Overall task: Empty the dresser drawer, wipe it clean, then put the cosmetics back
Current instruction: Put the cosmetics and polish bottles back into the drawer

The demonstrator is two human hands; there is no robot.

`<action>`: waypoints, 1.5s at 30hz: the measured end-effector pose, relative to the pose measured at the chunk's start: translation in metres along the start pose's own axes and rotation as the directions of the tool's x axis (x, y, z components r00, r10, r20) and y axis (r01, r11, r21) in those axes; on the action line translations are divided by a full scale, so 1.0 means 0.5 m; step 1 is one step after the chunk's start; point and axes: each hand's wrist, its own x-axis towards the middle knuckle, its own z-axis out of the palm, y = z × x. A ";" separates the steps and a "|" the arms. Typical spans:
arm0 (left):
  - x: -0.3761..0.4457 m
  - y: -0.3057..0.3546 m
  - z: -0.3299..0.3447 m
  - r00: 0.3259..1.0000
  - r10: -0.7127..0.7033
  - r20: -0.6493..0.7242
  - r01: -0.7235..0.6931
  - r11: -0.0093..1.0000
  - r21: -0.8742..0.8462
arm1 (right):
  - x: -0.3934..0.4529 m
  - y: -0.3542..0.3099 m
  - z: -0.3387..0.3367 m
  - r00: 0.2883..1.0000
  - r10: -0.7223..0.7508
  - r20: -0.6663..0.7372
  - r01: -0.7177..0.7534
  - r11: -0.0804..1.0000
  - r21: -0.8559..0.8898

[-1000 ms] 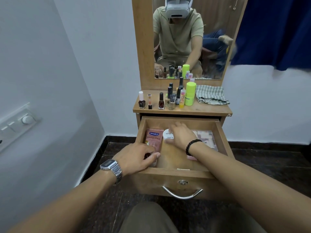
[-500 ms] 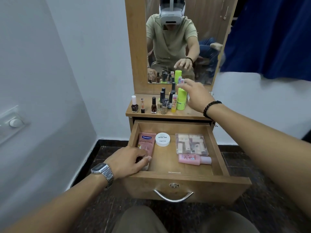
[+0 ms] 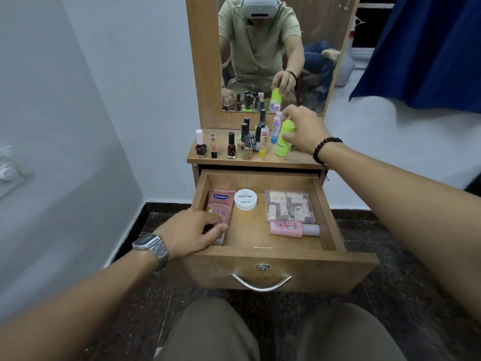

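The wooden drawer (image 3: 273,252) stands pulled out. Inside lie a pink Vaseline tube (image 3: 220,204) at the left, a white round jar (image 3: 245,199), a clear plastic box (image 3: 289,205) and a small pink bottle (image 3: 289,228). My left hand (image 3: 190,230) curls over the tube's near end at the drawer's front left corner. On the dresser top (image 3: 234,161), my right hand (image 3: 304,128) grips the upper part of a lime green bottle (image 3: 282,145), which leans slightly. My hand hides the bottle's cap.
Several nail polish bottles (image 3: 231,147) and small tubes stand in a row left of the green bottle. A mirror (image 3: 260,61) rises behind them. White walls close in at the left, with a switch plate (image 3: 7,173). A blue curtain (image 3: 429,48) hangs at the right. My knees (image 3: 216,332) are below the drawer front.
My right hand rose out of the drawer to the dresser top and closed around the green bottle. My left hand stayed on the pink tube.
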 end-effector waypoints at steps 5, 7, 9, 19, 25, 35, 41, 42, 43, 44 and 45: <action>-0.004 0.010 -0.005 1.000 -0.007 -0.009 0.007 1.000 -0.002 | -0.056 0.000 -0.051 0.982 0.028 -0.186 -0.010 0.996 0.093; -0.005 0.012 -0.006 1.000 -0.020 0.007 0.020 1.000 0.011 | -0.106 -0.006 -0.070 0.972 0.015 -0.237 0.029 0.983 0.182; -0.005 0.015 -0.008 0.999 -0.028 0.017 0.028 0.999 0.020 | -0.161 -0.019 -0.079 0.980 0.006 -0.196 0.047 0.964 0.262; -0.008 0.030 -0.018 0.998 -0.035 0.043 0.034 0.999 0.028 | -0.253 -0.116 0.085 0.950 -0.059 0.306 -0.059 0.931 0.361; -0.006 0.030 -0.017 1.000 -0.011 0.026 0.011 0.999 0.032 | -0.227 -0.138 0.164 0.934 -0.012 0.358 -0.101 0.950 0.295; -0.004 0.019 -0.011 1.000 -0.007 0.008 0.006 1.000 0.029 | -0.190 -0.166 0.209 0.954 0.016 0.298 -0.095 0.963 0.254; -0.003 0.021 -0.012 1.000 -0.013 0.001 0.013 0.999 0.033 | -0.192 -0.159 0.218 0.958 0.012 0.286 -0.088 0.963 0.255; -0.003 0.021 -0.011 1.000 -0.015 0.005 0.015 0.999 0.034 | -0.193 -0.156 0.216 0.954 -0.003 0.298 -0.079 0.962 0.260; -0.003 0.020 -0.011 1.000 -0.017 0.009 0.016 0.999 0.035 | -0.195 -0.152 0.212 0.951 -0.017 0.308 -0.071 0.960 0.272; -0.003 0.019 -0.011 1.000 -0.017 0.012 0.017 0.999 0.035 | -0.197 -0.149 0.207 0.953 -0.027 0.303 -0.064 0.955 0.289; -0.003 0.019 -0.011 1.000 -0.017 0.013 0.016 0.999 0.036 | -0.198 -0.146 0.197 0.961 -0.035 0.273 -0.051 0.952 0.303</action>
